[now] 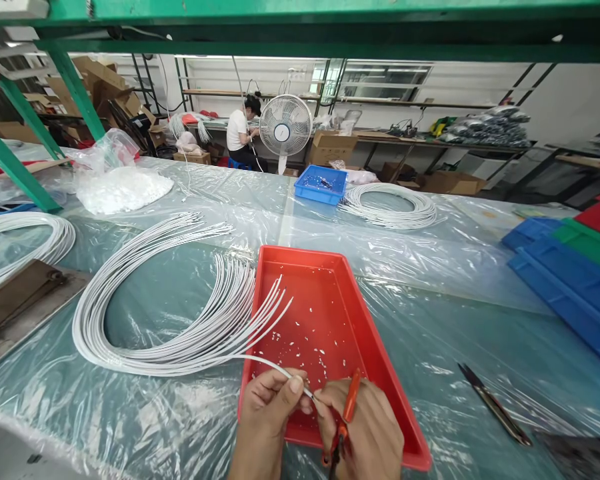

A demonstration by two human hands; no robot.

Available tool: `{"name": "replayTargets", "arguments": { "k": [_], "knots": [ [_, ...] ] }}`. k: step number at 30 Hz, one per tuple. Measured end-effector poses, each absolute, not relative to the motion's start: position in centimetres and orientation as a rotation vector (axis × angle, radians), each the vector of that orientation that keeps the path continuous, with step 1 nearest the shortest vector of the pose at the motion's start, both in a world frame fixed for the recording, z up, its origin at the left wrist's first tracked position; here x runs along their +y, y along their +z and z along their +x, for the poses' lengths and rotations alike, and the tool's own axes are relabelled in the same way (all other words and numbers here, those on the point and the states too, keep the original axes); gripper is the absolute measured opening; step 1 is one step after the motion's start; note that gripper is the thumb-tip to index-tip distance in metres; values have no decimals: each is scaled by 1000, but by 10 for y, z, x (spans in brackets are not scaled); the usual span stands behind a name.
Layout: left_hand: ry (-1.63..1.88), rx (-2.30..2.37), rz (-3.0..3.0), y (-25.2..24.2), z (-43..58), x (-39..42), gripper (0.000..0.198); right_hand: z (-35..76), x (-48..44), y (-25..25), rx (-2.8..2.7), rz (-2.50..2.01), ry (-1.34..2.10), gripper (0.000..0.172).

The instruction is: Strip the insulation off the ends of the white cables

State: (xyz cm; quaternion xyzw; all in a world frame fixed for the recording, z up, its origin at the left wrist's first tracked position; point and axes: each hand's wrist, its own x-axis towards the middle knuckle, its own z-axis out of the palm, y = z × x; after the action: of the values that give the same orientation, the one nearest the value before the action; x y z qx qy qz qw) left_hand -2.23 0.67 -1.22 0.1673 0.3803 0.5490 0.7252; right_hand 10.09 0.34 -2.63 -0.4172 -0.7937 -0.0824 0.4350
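Now hands (267, 410) hold cable (266, 362) left; orange-handled tool (351, 397) right.

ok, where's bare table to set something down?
Plastic-covered table between red tray and metal tool on the right; also a strip between red tray and the blue tray beyond. Crowded: left, with the white cable coil, and the red tray's near end, where the left hand and right hand work.
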Motion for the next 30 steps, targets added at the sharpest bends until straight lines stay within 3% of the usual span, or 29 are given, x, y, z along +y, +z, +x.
{"name": "replayTargets", "arguments": {
  "k": [14,22,30],
  "knots": [
    [1245,666,218,-14,-15,5,16,70,-13,-34,-1323,-1308,685,16],
    [1374,736,406,-19,-13,-1,14,63,-18,-34,-1289,-1345,478,22],
    [1425,790,731,-17,-23,1,12,60,-19,-38,-1289,-1359,542,20]
  ]
}}
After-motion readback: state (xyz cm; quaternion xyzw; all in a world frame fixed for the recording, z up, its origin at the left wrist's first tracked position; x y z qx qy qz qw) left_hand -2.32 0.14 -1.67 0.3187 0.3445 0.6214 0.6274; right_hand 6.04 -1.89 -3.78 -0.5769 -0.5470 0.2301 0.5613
